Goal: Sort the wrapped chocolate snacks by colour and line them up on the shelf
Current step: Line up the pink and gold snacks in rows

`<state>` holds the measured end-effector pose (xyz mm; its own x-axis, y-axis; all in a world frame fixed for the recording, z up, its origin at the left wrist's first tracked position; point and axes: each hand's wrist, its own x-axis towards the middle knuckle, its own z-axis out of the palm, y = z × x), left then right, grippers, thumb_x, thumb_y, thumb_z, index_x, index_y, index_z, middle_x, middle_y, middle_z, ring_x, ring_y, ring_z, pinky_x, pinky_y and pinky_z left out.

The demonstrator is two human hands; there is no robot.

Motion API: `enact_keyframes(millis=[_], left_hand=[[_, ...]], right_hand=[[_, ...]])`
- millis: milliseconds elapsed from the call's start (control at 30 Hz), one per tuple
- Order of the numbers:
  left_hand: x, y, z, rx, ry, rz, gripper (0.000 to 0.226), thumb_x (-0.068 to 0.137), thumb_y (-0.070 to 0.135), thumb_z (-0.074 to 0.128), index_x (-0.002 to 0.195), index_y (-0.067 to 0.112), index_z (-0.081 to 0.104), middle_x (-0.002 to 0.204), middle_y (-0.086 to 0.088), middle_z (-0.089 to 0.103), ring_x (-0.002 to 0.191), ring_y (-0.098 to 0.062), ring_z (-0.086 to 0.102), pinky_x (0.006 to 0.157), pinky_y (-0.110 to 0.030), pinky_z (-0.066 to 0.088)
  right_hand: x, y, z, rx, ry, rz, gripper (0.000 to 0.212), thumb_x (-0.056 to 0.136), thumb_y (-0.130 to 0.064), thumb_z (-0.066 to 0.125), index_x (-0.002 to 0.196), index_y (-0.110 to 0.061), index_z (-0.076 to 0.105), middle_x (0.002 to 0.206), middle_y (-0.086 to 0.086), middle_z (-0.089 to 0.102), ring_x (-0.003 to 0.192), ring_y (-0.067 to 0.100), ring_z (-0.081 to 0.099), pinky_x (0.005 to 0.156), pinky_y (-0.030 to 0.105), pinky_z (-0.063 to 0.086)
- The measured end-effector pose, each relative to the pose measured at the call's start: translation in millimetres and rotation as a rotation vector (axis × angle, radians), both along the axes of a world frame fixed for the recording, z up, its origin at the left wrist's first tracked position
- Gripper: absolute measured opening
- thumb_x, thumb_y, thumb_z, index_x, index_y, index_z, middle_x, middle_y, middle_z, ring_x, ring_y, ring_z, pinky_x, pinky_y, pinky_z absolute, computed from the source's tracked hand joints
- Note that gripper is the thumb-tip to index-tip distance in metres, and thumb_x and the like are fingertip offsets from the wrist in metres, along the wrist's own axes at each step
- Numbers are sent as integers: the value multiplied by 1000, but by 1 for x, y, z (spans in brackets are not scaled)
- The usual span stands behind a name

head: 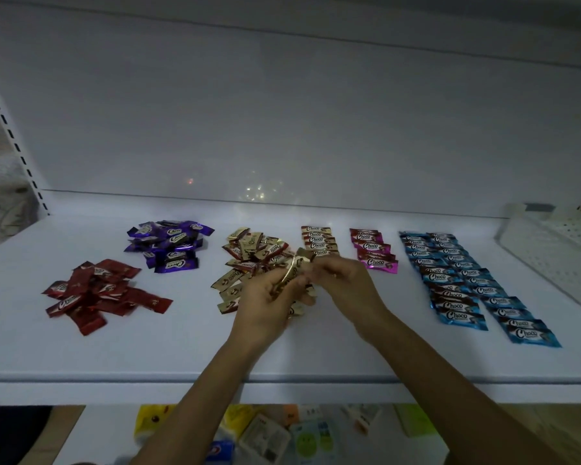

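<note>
Gold foil-wrapped chocolate snack [292, 273] was pinched from both ends by left hand [265, 307] and right hand [348, 285], fingers curled on it, over the loose gold pile [249, 263] mid-shelf. On the flat white shelf [282, 350] were laid out: red wrapped pile [98, 293] at 9 o'clock, purple pile [171, 245] at 10, short gold row [317, 241] at 12, pink row [373, 251] at 1, 2 blue rows [467, 280] at 3. White perforated plastic basket [557, 253] was seen further out at 3.

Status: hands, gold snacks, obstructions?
Left hand and right hand grip gold foil-wrapped snacks over loose gold pile. Blue rows, pink row lined; red heap, purple heap wait. Nothing blocking.
</note>
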<state>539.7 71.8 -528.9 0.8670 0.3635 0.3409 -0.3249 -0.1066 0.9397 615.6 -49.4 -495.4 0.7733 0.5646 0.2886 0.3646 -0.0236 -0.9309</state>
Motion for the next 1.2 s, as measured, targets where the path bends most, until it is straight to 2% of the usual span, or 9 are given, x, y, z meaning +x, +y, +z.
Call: enact_keyframes(millis=[67,167,300,500,600,733,867,1033,1200], left_hand=[[-1,-1,0,-26,-10,5,25,85,29,60,102,13,67,78,-6,73,74,-17,71,58,-26,53],[-2,-2,5,-125,-16,64,23,95,25,51,109,13,64,77,-4,73,64,-10,68,49,-17,47],[0,-1,3,-148,29,128,31,101,24,39,111,8,63,64,0,68,39,1,44,38,-11,32],[1,-2,4,-131,30,144,29,102,24,38,103,14,66,58,3,64,42,3,47,40,-8,34],[0,-3,5,-127,32,139,28,101,25,39,98,18,66,56,4,63,42,3,47,41,-8,34],[-1,-3,4,-105,38,135,27,101,29,41,96,22,67,55,6,59,46,2,47,44,-10,36],[-3,-2,5,-54,30,124,24,94,38,47,94,25,68,54,12,51,50,1,44,48,-12,37],[-3,-2,4,-56,38,123,30,83,51,49,90,31,70,82,-2,68,76,-11,61,70,-35,51],[-3,-2,5,-58,45,138,22,95,36,49,93,29,70,76,-12,59,70,-17,52,67,-38,46]], right_hand=[[-1,1,5,42,157,-29,15,88,-21,63,75,-18,70,80,-5,68,76,4,60,68,19,45],[4,-6,7,146,367,-61,18,91,-22,58,95,-9,69,97,9,71,85,16,64,72,27,43],[8,-16,6,131,348,-59,14,90,-22,60,87,-10,67,87,5,71,72,11,66,64,23,42],[15,-41,-4,18,111,-137,9,85,-8,65,94,-10,63,75,4,73,63,14,68,53,19,49],[24,-51,-14,-90,41,-144,11,84,-3,66,86,-11,58,81,3,74,75,15,71,65,23,51],[29,-66,-19,-335,-356,-64,16,82,-4,69,91,-17,66,90,-9,69,85,-2,64,83,11,45],[38,-76,-19,-522,-674,-97,16,80,-1,69,87,-14,75,96,1,69,95,18,59,87,33,41],[32,-75,-24,-708,-792,-188,35,84,3,56,105,-18,73,113,6,64,109,26,53,84,31,35],[19,-71,-29,-745,-870,-53,34,87,-6,52,114,-18,68,115,2,65,103,22,56,83,26,27]])
